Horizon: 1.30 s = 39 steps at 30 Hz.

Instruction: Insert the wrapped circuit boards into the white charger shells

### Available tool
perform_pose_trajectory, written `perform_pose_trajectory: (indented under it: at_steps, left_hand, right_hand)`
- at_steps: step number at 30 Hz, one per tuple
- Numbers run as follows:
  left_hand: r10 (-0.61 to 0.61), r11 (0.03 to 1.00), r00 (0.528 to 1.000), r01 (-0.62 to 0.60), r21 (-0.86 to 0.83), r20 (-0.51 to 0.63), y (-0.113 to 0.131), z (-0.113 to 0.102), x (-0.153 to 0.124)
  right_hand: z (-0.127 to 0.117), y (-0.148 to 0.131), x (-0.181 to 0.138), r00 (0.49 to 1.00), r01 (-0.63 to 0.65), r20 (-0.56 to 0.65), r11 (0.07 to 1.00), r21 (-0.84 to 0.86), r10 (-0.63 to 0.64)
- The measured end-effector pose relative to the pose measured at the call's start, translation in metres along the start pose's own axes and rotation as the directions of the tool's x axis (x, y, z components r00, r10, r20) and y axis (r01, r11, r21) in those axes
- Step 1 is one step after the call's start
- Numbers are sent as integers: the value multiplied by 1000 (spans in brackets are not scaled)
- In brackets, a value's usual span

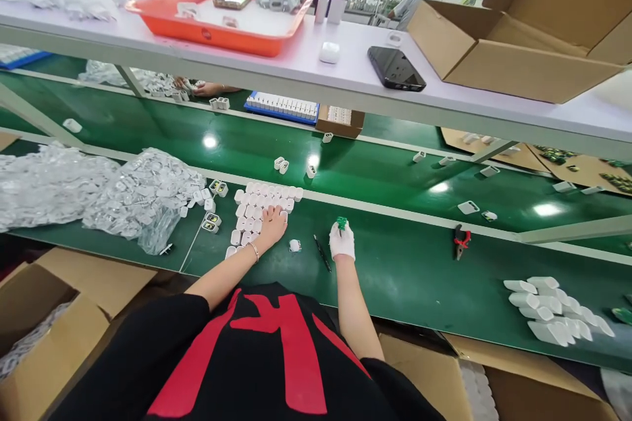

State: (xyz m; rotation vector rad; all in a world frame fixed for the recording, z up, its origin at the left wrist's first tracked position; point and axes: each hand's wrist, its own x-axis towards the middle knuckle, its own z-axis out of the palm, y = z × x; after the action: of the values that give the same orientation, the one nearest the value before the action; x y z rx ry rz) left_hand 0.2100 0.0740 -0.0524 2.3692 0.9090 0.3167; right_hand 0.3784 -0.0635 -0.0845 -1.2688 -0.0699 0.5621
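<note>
My bare left hand (273, 226) reaches over a group of small white plastic housings (255, 214) set out in rows on the green bench. Its fingers are apart and touch the right side of the group; whether one piece is gripped cannot be made out. In a white glove, my right hand (342, 243) is closed on a small green circuit board (342, 223), held upright. Between the hands lie a small white part with a green edge (295, 246) and a black pen-like tool (322, 253).
Bagged white parts (143, 191) are heaped at left. Red-handled pliers (461, 241) and a stack of white shells (553, 308) lie to the right. Overhead, a shelf carries an orange tray (266, 45), a phone (396, 68) and a cardboard box (533, 69). Co-workers sit beyond.
</note>
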Motion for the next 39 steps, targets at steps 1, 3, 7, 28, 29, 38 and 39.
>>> perform_pose_trajectory:
  at_steps: [1,3,7,28,29,38,39]
  left_hand:
    - [26,998,1000,-26,-50,-6,3,-2,-2]
    - [100,981,995,-100,-167,-9,11,-8,-8]
    - [238,892,971,-233,-388,-35,28,-22,-24]
    - [343,725,857,-502,-471,-386,61,-90,-48]
    - [347,730,855,-504,-462,-386,61,-90,-48]
    - [383,751,835,-531,-393,-396,58,-92,-47]
    - [386,756,833,-532,-381,-397,57,-93,-47]
  right_hand:
    - [2,-4,-8,1000,-11,-1,999,38,11]
    - [8,-11,-25,999,-35,25,994,100,33]
    - [28,-31,-60,986,-101,149,982,158,78]
    - [58,-135,-110,607,706,684,669,-232,-404]
    - [59,-136,-112,628,686,678,683,-251,-382]
    - [74,-135,-125,813,26,575,982,-189,90]
    - [76,-136,-125,795,-36,591,983,-179,137]
